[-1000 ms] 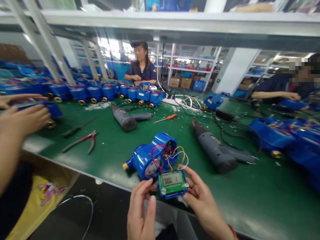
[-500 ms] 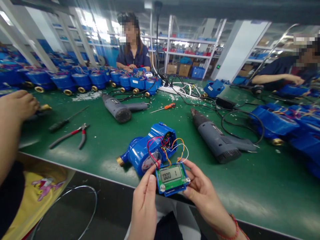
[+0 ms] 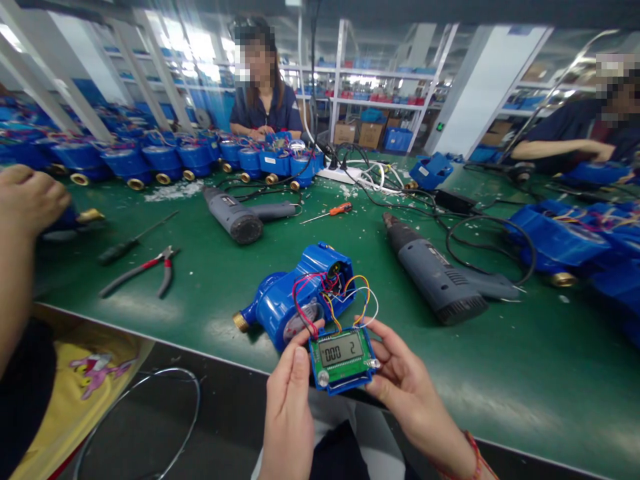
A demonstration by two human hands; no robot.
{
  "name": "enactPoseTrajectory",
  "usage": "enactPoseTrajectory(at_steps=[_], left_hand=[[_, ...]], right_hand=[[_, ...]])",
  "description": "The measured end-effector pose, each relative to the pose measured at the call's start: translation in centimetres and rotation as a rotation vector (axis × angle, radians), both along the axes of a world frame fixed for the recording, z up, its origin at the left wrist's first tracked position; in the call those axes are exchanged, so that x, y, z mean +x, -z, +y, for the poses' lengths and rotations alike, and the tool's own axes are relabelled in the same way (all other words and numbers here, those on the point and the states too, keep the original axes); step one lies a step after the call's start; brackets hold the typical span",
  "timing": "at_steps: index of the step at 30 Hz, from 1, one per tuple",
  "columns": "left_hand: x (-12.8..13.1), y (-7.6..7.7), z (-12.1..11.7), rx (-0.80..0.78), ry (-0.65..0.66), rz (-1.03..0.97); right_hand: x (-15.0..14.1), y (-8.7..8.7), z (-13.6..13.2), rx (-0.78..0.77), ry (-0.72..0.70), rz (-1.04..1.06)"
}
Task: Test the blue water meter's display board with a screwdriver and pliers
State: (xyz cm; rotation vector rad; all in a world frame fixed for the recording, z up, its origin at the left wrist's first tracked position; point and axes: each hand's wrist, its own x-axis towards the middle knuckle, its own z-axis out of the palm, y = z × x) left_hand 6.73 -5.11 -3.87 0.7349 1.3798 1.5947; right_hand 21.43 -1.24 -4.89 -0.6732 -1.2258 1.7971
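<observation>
Between my two hands is a green circuit board with an LCD display [image 3: 341,351] in a blue plastic frame, held over the table's front edge. My left hand [image 3: 293,397] grips its left side, thumb on top. My right hand [image 3: 400,373] grips the right side with thumb and fingers. The display reads "000 2". Red, yellow, white and dark wires [image 3: 367,287] run from the board into the open housing of a blue water meter [image 3: 280,300]. The meter lies on the table just beyond my hands, its brass threaded end [image 3: 241,323] pointing left.
Two grey heat guns [image 3: 435,277] lie right and back left. An orange screwdriver [image 3: 340,209], a dark screwdriver [image 3: 117,252] and red-grey pliers [image 3: 137,272] rest on the green table [image 3: 225,280]. Several blue meters [image 3: 165,160] line the back. Co-workers sit opposite; another person's hand [image 3: 33,197] is at left.
The last digit on the display has gone from 1 to 2. My hands keep hold of the board, nearly still. The other person's hand at left has shifted slightly left.
</observation>
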Motion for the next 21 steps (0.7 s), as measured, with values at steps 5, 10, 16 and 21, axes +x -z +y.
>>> enactPoseTrajectory(at_steps=[5,10,16,21], left_hand=[[-0.1,0.5,0.3,0.012,0.011,0.060],[-0.4,0.4,0.5,-0.012,0.032,0.088],[-0.4,1.2,0.4,-0.011,0.022,-0.112],[-0.4,1.5,0.5,-0.014,0.021,-0.139]], right_hand=[[0.0,0.2,0.1,0.002,-0.007,0.004],[0.0,0.1,0.0,0.014,0.006,-0.001],[0.0,0.1,0.1,0.022,-0.004,0.006],[0.0,-0.1,0.1,0.011,-0.003,0.002]])
